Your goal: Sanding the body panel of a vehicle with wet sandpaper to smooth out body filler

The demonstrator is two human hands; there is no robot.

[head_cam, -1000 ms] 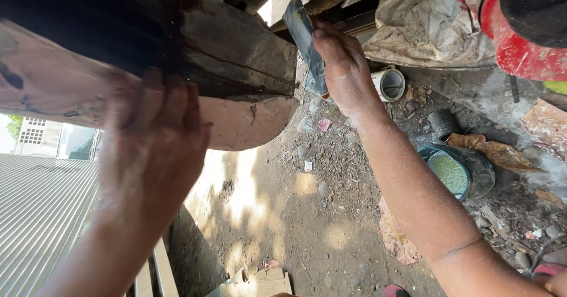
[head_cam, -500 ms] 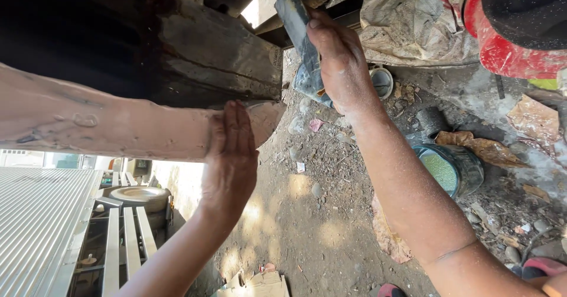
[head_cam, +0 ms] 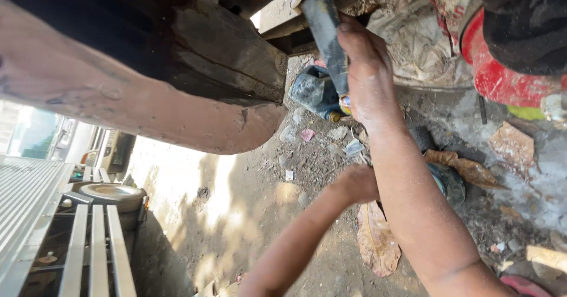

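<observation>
Head view: the right hand [head_cam: 369, 75] at one o'clock has its fingers wrapped tight around a flat grey scraper blade [head_cam: 326, 34], set against the worn pinkish vehicle panel [head_cam: 118, 102]. The left hand [head_cam: 357, 183], at centre, reaches down behind the right forearm toward the littered dirt ground [head_cam: 236, 202]; its finger state cannot be told.

Red drum [head_cam: 502, 78], dry leaf [head_cam: 378, 244], metal slats [head_cam: 94, 250].

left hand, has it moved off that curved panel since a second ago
Yes. The left hand has left the curved primed panel it was pressing and dropped toward the dirt ground, now partly hidden behind the right forearm.
</observation>
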